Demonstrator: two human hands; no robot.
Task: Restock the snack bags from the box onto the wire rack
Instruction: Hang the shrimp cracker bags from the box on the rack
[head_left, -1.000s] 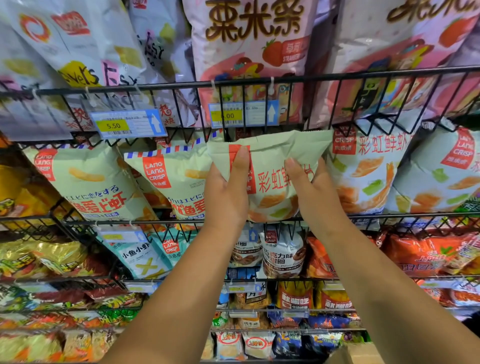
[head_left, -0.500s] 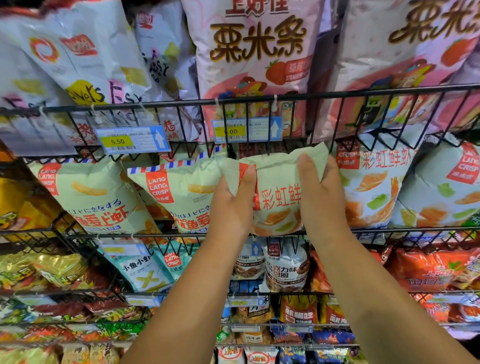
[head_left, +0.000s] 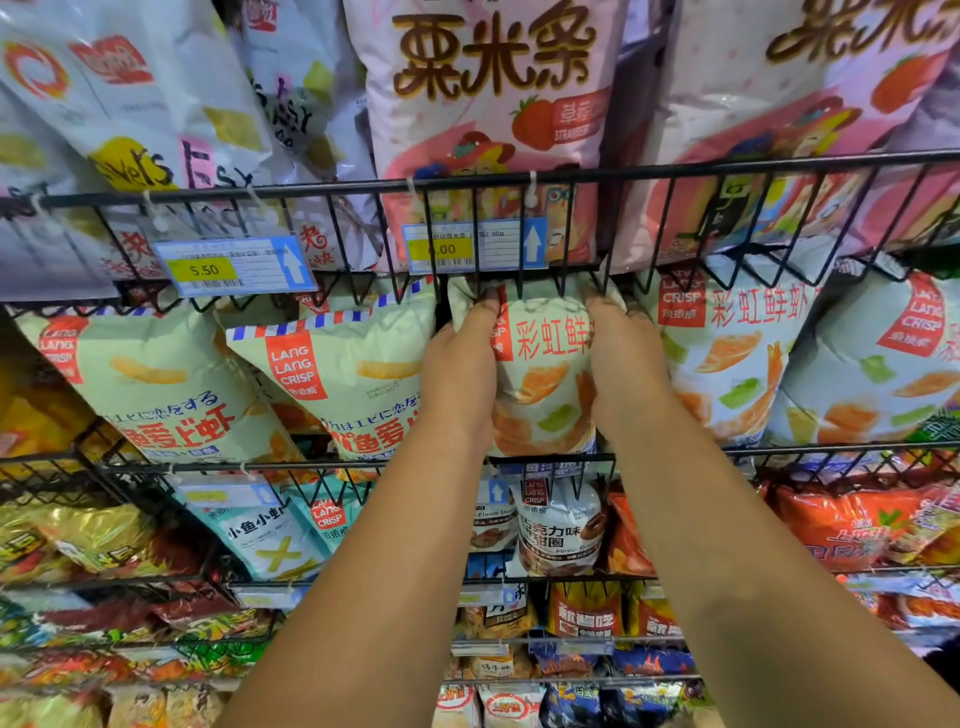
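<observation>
Your bag (head_left: 545, 374) has slid deeper into the rack (head_left: 675, 168), mid-frame, its top now tucked under the upper wire; your left hand (head_left: 460, 374) and right hand (head_left: 623, 358) grasp its sides.

Held bag: the snack bag (head_left: 545, 374) stands in the middle tier of the wire rack (head_left: 727, 166), its top tucked under the tier above.
Hands: left hand (head_left: 460, 374) on the bag's left side, right hand (head_left: 623, 364) on its right side.
Neighbours: a crisp bag (head_left: 337, 374) just to the left, and a shrimp-chip bag (head_left: 727, 353) just to the right, apparently touching.
Above: big bags (head_left: 488, 104) behind the front rail, where a price tag (head_left: 234, 267) hangs.
Below: small packs (head_left: 558, 530).
</observation>
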